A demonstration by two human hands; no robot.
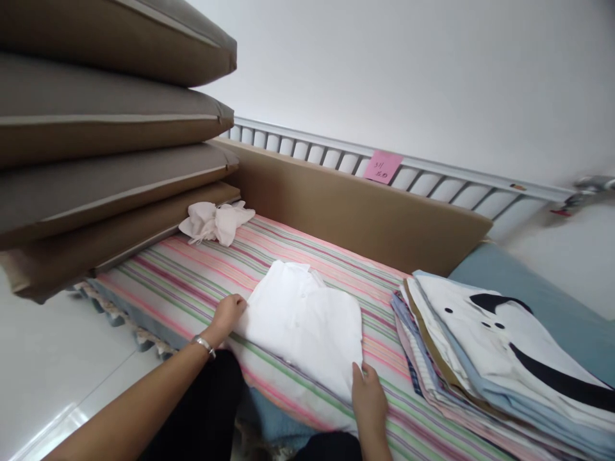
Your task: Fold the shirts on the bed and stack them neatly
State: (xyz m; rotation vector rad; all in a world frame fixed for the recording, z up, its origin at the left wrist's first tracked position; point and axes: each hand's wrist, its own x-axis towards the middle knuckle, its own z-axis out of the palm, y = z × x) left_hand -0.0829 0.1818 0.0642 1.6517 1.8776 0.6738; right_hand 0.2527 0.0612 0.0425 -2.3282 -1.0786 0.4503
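Fingers of the right hand (pixel 369 400): thumb and forefinger drawn close together, gripping the near right edge of a white shirt (pixel 307 320). Fingers of the left hand (pixel 229 315): curled in, pinching the shirt's left edge; silver bracelet (pixel 205 346) on that wrist. Shirt lies folded and flat between the two hands, on a striped sheet (pixel 182 282). Right of it, just apart: stack of folded clothes (pixel 485 365), topped by a white piece with black print. Left: tall stack of grey-and-brown cushions (pixel 120 141). Beyond the shirt, beside the lowest cushion: crumpled pale cloth (pixel 216 222). Farther: brown panel (pixel 336 198) on edge before a white radiator (pixel 307 152); pink note (pixel 383 166), handwritten, on the radiator's top. Behind all: white wall (pixel 408 77).
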